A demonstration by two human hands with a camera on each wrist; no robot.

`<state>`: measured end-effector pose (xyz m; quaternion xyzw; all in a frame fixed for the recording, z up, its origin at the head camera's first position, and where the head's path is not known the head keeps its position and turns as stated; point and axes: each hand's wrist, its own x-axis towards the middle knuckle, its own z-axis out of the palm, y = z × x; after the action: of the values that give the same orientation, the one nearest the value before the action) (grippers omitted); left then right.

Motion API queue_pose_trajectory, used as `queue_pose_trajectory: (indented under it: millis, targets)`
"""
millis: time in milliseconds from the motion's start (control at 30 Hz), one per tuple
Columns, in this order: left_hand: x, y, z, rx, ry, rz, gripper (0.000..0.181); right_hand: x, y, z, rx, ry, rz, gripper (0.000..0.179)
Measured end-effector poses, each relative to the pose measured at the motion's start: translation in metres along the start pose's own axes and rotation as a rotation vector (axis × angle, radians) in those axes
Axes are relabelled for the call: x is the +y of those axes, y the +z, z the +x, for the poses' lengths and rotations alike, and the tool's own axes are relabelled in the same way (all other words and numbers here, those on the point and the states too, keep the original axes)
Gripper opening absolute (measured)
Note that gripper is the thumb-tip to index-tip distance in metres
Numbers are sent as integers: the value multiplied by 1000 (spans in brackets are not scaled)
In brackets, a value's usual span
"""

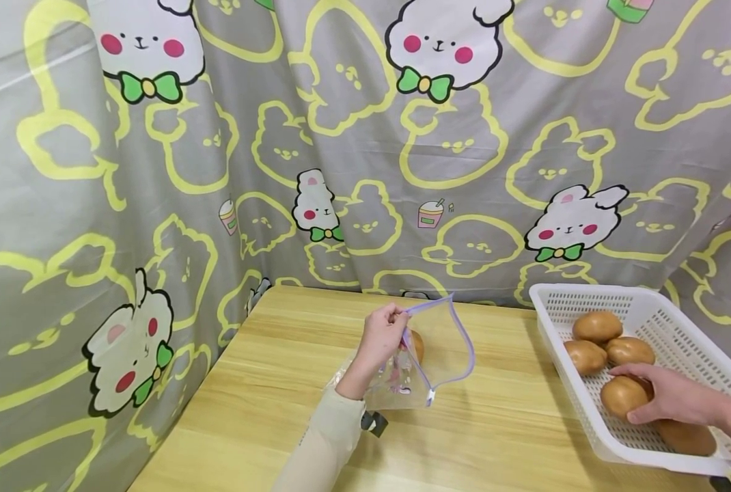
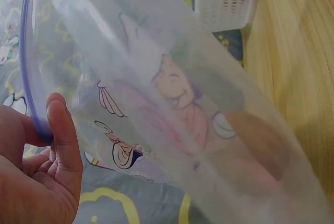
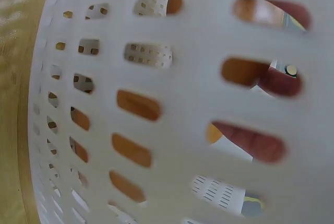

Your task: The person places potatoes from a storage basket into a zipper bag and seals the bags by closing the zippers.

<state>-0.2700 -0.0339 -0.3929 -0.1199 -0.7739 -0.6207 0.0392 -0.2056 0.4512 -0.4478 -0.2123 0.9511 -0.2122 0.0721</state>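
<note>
Pinching bag w/ L hand, R hand clamped on potato nr basket's L edge; 1 bagged spud, 4 others left.

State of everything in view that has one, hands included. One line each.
Zip bag: mouth open, purple zip unsealed
Left hand: pinching the bag's rim
Brown item at the bag: seen through clear film, seemingly inside
Right hand: gripping a brown item
Gripped item: in the basket
White basket: upright, lidless, five brown items visible
Curtain: hanging, creased
</note>
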Motion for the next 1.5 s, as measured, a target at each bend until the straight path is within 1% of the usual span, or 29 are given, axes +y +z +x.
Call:
queue_pose_trajectory:
  millis: [100,200,367,533,600,733,800,933,1000,1167,1233,1333,1367,1500]
  targets:
    - [-10,1,3,4,5,-9,15,-2,-1,-1,-2,23,-22,68]
    - [-13,1,4,9,10,-16,14,-3,-1,-2,12,28,-40,67]
    - [-13,1,4,10,7,-16,14,-7,-1,-4,24,25,-40,67]
    - [-12,1,4,7,11,-17,14,-12,-6,-6,3,53,-19,69]
    - [-13,1,4,7,16,-20,14,-14,-8,-6,10,70,-35,70]
    - [-14,1,4,9,25,-21,14,-18,-12,-6,43,74,-88,73]
    - [-14,1,4,9,24,-20,14,-21,-13,-5,68,51,-102,73]
    - [-11,1,4,7,21,-20,13,-28,-16,0,89,12,-73,73]
    - [-11,1,4,8,24,-19,13,-32,-18,4,115,0,-77,73]
    - [-11,2,4,15,28,-9,13,-44,-25,15,198,-94,-117,73]
    - [-11,2,5,17,33,-6,13,-49,-28,19,207,-134,-122,72]
    - [-11,3,5,14,28,-2,14,-58,-33,24,205,-141,-129,73]
    - [-8,3,4,11,23,0,14,-61,-34,26,203,-142,-130,73]
    - [18,-1,-9,-1,17,1,14,-70,-37,34,215,-166,-136,73]
